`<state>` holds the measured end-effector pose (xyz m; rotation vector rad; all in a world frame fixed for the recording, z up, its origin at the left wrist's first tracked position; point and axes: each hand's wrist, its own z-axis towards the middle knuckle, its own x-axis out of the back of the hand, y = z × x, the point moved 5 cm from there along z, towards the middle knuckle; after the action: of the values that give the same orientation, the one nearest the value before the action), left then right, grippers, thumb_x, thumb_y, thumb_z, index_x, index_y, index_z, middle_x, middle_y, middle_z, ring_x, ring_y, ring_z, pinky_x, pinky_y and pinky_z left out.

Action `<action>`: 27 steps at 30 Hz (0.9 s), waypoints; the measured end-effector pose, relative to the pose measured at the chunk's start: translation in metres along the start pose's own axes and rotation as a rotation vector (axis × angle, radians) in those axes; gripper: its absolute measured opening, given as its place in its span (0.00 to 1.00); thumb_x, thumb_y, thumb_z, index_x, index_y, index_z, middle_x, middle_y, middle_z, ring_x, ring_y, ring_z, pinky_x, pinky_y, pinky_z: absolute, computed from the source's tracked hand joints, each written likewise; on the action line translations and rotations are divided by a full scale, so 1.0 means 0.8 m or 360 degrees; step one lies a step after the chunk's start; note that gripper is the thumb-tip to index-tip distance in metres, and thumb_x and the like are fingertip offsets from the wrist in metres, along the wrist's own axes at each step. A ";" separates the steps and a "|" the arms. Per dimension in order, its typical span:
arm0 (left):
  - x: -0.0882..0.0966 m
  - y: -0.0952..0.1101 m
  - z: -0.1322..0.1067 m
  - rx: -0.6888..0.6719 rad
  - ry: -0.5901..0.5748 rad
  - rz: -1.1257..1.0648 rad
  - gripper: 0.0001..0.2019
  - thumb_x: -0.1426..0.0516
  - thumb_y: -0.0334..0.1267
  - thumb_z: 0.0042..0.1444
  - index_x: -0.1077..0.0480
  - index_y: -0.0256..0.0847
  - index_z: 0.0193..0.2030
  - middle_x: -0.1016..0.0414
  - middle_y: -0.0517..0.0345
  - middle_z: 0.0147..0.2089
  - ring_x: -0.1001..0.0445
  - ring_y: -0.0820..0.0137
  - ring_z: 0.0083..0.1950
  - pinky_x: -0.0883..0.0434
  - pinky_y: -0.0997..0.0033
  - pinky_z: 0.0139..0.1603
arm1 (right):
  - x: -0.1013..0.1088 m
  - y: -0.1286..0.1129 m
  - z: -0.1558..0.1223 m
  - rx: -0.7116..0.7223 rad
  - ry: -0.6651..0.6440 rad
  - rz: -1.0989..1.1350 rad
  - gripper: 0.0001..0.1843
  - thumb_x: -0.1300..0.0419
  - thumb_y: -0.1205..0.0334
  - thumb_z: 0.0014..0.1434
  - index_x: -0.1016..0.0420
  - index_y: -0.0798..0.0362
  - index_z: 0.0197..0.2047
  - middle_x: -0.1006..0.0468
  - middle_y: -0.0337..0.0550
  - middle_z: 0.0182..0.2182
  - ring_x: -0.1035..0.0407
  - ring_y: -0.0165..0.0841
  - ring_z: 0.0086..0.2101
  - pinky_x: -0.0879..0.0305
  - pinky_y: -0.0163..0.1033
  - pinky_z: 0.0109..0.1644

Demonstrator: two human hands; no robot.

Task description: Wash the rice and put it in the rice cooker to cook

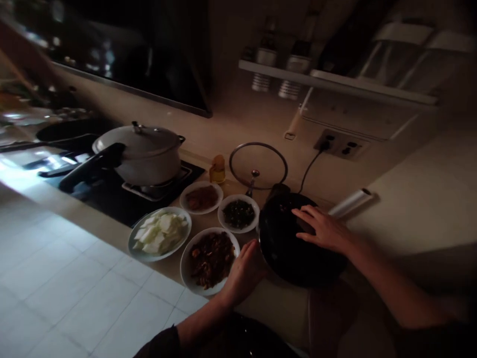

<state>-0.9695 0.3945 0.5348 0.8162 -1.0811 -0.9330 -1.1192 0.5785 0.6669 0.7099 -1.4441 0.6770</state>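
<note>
A round black appliance (294, 258) with a dark lid stands on the counter near its front edge. My right hand (323, 229) lies flat on its top with the fingers stretched out. My left hand (244, 273) is cupped against its left side, fingers curled on the wall. Just left of that hand sits a white plate of dark cooked food (209, 258).
Further plates hold pale sliced vegetable (160, 232), brown food (201, 197) and dark greens (238, 213). A lidded pressure cooker (143, 151) sits on the stove. A glass lid (258, 166) leans on the wall by a socket (341, 145). A foil roll (350, 202) lies at right.
</note>
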 end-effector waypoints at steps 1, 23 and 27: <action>-0.003 -0.004 0.004 0.0017 -0.0006 -0.0002 0.38 0.38 0.29 0.46 0.46 0.45 0.64 0.39 0.47 0.63 0.38 0.59 0.63 0.36 0.53 0.62 | -0.001 -0.002 0.001 0.0037 -0.0032 -0.0015 0.32 0.48 0.45 0.59 0.46 0.45 0.64 0.37 0.48 0.56 0.36 0.42 0.51 0.36 0.48 0.54; 0.004 -0.004 0.016 0.0083 0.0007 0.0129 0.25 0.39 0.34 0.47 0.33 0.41 0.55 0.28 0.47 0.57 0.29 0.59 0.57 0.31 0.56 0.56 | 0.001 -0.031 -0.002 -0.0714 0.0001 -0.0114 0.29 0.56 0.44 0.61 0.45 0.48 0.61 0.35 0.53 0.48 0.30 0.43 0.38 0.37 0.43 0.37; 0.000 -0.004 0.008 0.0038 0.0038 0.0126 0.29 0.40 0.29 0.46 0.35 0.40 0.58 0.30 0.45 0.59 0.31 0.60 0.59 0.32 0.58 0.57 | 0.001 -0.035 -0.004 -0.0795 0.0049 -0.0110 0.27 0.56 0.45 0.61 0.43 0.47 0.59 0.35 0.53 0.47 0.30 0.43 0.38 0.36 0.43 0.37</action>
<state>-0.9765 0.3930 0.5339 0.7963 -1.0978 -0.8432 -1.0957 0.5631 0.6672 0.3538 -1.4742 0.2513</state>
